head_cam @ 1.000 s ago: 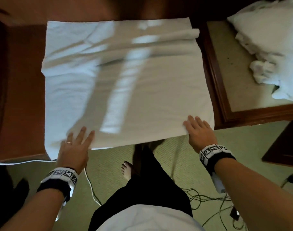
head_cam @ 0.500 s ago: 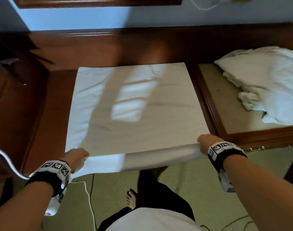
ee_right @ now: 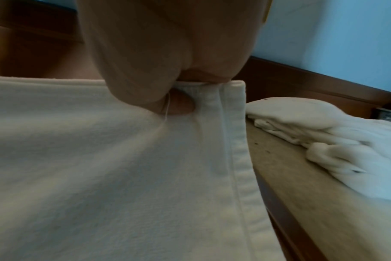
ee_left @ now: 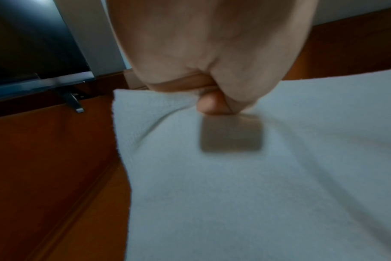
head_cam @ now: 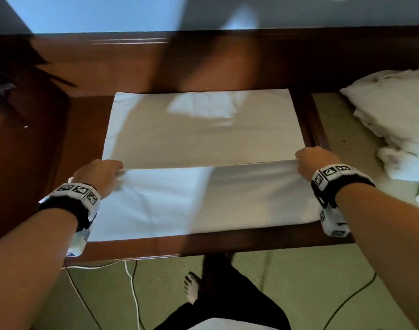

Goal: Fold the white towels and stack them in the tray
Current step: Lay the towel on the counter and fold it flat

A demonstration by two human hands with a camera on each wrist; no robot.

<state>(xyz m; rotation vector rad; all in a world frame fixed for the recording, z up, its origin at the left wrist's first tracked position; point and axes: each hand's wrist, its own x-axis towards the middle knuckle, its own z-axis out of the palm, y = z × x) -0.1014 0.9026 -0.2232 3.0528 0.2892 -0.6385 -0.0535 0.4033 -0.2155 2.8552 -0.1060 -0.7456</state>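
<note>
L hand (head_cam: 97, 173): fingers curled, thumb pinching the left corner of the raised edge of the flat white terry towel (head_cam: 203, 139). I see the thumb tip (ee_left: 212, 104) pressed into the cloth in the L wrist view; blurry grey square label just below it. R hand (head_cam: 316, 161): same grip, curled on the right corner of that edge; R wrist view shows thumb (ee_right: 179, 102) on the hemmed border, loose thread hanging by it.

Towel lies spread on the dark red-brown wooden tabletop (head_cam: 156, 248). Near part is lifted and doubled over toward the far side; edge held btwn both hands runs straight across, approx mid-towel. Far half lies flat; a sunlit patch on it.

Right of the towel, just beside it: wood-rimmed tray with tan floor (head_cam: 320, 129). In it, a crumpled heap of white towels (head_cam: 394, 120), unfolded, on the tray's far-right part, apart from the held towel.

L wrist view: dark flat screen on a metal stand (ee_left: 33, 58) on the same wood surface, left of towel.

Below table: green carpet (head_cam: 287, 282), white cable (head_cam: 132, 289), black cable, one bare foot (head_cam: 191, 289). Both wrists wear black bands w/ printed markers.
</note>
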